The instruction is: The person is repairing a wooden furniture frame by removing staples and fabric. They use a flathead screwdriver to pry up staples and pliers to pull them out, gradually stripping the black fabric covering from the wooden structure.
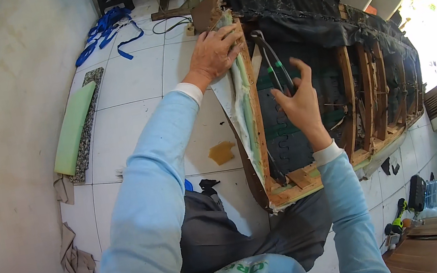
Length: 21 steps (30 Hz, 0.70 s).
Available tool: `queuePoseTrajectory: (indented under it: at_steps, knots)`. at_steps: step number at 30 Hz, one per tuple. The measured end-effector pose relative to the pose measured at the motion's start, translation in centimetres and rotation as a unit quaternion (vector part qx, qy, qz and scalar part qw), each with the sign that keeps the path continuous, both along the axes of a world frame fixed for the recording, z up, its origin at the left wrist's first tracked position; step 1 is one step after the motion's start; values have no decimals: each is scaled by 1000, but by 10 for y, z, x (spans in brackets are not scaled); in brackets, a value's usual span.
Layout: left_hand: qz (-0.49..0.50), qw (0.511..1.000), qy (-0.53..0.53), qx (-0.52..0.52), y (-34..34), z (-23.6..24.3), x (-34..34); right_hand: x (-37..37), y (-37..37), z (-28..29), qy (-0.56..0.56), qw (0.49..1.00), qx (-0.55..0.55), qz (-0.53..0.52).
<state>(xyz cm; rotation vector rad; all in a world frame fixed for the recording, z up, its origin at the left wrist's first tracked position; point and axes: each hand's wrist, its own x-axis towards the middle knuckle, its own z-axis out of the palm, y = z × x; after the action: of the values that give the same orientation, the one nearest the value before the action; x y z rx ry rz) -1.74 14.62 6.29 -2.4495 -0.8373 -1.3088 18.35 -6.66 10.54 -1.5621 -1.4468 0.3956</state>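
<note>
Fingers of the right hand (302, 107) grasp metal pincers (278, 63) over a wooden frame (259, 129) on the white-tiled floor (129, 119). The left hand (212, 56) covers the frame's upper-left edge; whether its fingers clench is hard to tell. The pincers look light and stiff, best held low on the handles (273, 78) (likely non-slip); the frame looks heavy, rigid, surest by its bare slats (348, 91), not the ragged black fabric (293, 28).

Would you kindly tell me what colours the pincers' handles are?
The handles are black and green, best seen in the head view.
</note>
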Motion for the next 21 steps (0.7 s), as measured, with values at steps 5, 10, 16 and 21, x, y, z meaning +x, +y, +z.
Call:
queuePoseTrajectory:
  at_steps: [5, 10, 16, 21]
  knots:
    - [-59, 973, -124, -187, 0, -7, -7, -10, 24, -14, -147, 975, 164, 18]
    - [-67, 964, -111, -232, -1, -4, -13, -18, 32, -5, -131, 981, 143, 28]
    - [-88, 951, -135, -263, 0, -10, -15, -12, 34, -11, -138, 987, 83, 17]
    - [-79, 949, -147, -267, 5, -8, -11, -15, 43, -17, -115, 955, 272, -3]
